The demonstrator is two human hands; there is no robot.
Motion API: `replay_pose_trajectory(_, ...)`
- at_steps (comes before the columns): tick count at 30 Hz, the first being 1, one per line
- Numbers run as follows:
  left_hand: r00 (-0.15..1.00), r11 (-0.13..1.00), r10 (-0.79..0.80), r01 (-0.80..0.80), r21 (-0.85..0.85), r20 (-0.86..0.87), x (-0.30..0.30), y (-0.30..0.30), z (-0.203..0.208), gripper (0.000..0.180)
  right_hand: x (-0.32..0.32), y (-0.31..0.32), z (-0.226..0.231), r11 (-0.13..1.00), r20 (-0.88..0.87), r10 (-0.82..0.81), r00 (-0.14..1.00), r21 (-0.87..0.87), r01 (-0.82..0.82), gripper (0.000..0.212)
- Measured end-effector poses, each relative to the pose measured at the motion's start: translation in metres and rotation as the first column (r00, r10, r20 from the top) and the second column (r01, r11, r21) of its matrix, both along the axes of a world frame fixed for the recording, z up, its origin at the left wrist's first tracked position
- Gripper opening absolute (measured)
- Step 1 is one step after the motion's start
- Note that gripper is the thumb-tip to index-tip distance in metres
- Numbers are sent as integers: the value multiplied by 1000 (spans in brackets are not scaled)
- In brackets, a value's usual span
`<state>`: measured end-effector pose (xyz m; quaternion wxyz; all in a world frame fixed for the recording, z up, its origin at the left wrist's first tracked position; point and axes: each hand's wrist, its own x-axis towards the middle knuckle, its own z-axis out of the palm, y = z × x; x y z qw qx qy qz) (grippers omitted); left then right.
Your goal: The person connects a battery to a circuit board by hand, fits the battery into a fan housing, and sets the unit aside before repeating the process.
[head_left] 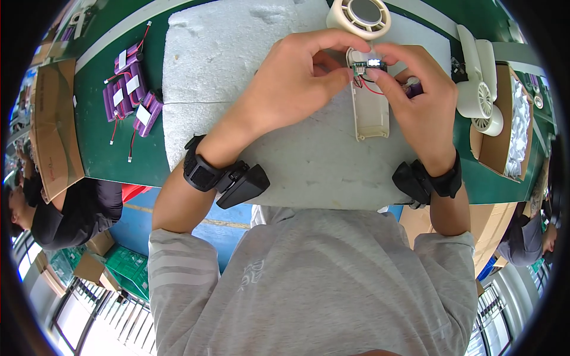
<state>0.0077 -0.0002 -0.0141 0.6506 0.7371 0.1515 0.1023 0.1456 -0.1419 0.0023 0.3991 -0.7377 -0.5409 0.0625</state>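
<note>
A small circuit board (pixel 360 69) with a lit white display lies between my hands, over the open cream handle shell (pixel 373 115) of a handheld fan. My left hand (pixel 303 77) is closed, its thumb against the board's left end and its index fingertip by the shell's upper rim. With thumb and index finger, my right hand (pixel 418 98) pinches the board's right end. Red and black wires run from the board toward a purple battery (pixel 414 88), partly hidden under my right fingers. Just beyond the shell is the round fan head (pixel 363 18).
A white foam slab (pixel 202 65) covers the middle of the green table (pixel 89 130). Several purple battery packs (pixel 132 89) with wires lie left. Cream fan bodies (pixel 475 98) and a carton (pixel 503 157) of white pieces stand right. A person (pixel 77 207) sits at the left.
</note>
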Motion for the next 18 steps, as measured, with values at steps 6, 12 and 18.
replay_pose_trajectory(6, 1000, 1000, 20, -20, 0, 11, -2, 4, -3, 34, -1, 3, -5, 999, -10, 19, 1000, 34, -19, 21)
replay_pose_trajectory(12, 985, 984, 169, -171, 55, 36, 2, -1, 2, 29, 3, 2, 0, 998, 35, 34, 999, 55, -36, 17)
replay_pose_trajectory(18, 972, 966, 69, -121, 230, 224, 4, -2, -2, 35, -2, 0, 3, 998, -166, -52, 985, -43, 45, 15)
